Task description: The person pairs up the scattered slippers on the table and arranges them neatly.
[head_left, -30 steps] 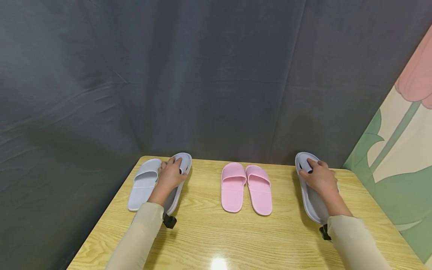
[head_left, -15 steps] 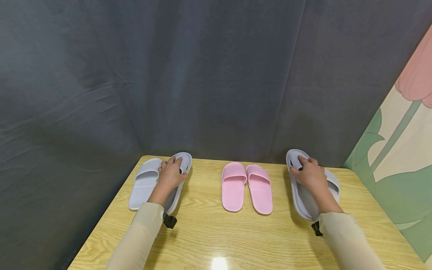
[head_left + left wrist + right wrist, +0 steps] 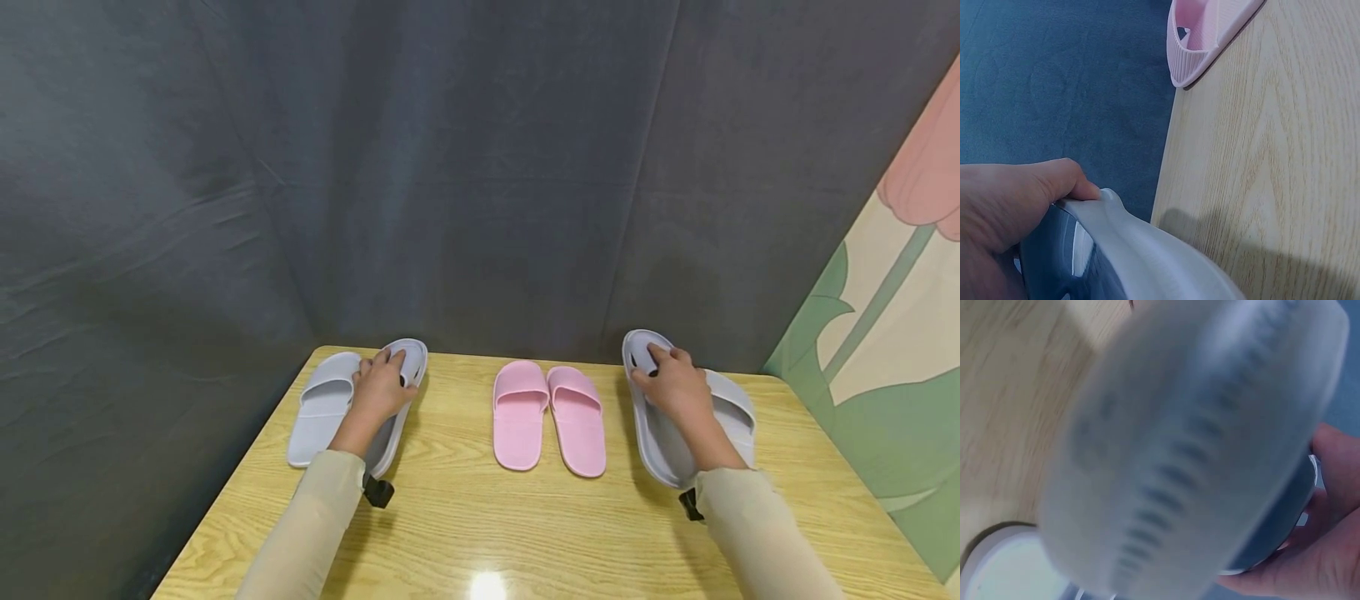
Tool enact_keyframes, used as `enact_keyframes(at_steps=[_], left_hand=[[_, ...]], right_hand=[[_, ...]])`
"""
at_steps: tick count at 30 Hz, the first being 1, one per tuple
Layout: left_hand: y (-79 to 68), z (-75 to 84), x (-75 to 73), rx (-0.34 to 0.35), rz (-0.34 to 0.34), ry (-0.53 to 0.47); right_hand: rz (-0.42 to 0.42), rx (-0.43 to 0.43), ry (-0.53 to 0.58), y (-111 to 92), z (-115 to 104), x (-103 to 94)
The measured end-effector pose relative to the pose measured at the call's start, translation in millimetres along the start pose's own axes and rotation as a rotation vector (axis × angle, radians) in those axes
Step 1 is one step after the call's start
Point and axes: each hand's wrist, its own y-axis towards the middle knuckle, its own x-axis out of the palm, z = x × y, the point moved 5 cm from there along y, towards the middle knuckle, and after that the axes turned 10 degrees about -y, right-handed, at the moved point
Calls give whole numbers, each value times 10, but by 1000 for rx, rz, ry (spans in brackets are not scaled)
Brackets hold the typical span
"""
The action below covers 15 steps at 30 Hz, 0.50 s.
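At the table's left, my left hand [image 3: 377, 387] grips the upper of a light grey slipper [image 3: 392, 442]. The left wrist view shows my thumb pressed over the rim of that slipper [image 3: 1147, 250]. Beside it lies a pale slide slipper [image 3: 318, 421], toe to the back. On the right, my right hand [image 3: 679, 387] grips another grey slipper [image 3: 663, 454] the same way; in the right wrist view its ridged underside or side [image 3: 1172, 469] is blurred and tilted. A second pale slipper [image 3: 731, 408] sits just right of it, partly hidden by my hand and forearm.
Two pink slippers [image 3: 517, 429] rest side by side in the middle of the wooden table [image 3: 465, 517], toes toward the back edge. A dark curtain [image 3: 480, 183] hangs behind the table. To the right stands a wall panel [image 3: 877, 367] with a painted flower.
My right hand has moved left with its grey slipper, uncovering more of the pale slipper beside it. The left hand and its slipper have hardly moved.
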Motion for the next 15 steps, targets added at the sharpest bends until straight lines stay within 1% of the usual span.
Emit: enact_keyframes(at_steps=[11, 15], left_hand=[[-9, 2, -2, -5, -5, -5], [-9, -3, -4, -3, -5, -3]], right_hand=[[43, -53, -24, 4, -175, 34], [31, -53, -28, 1, -241, 44]])
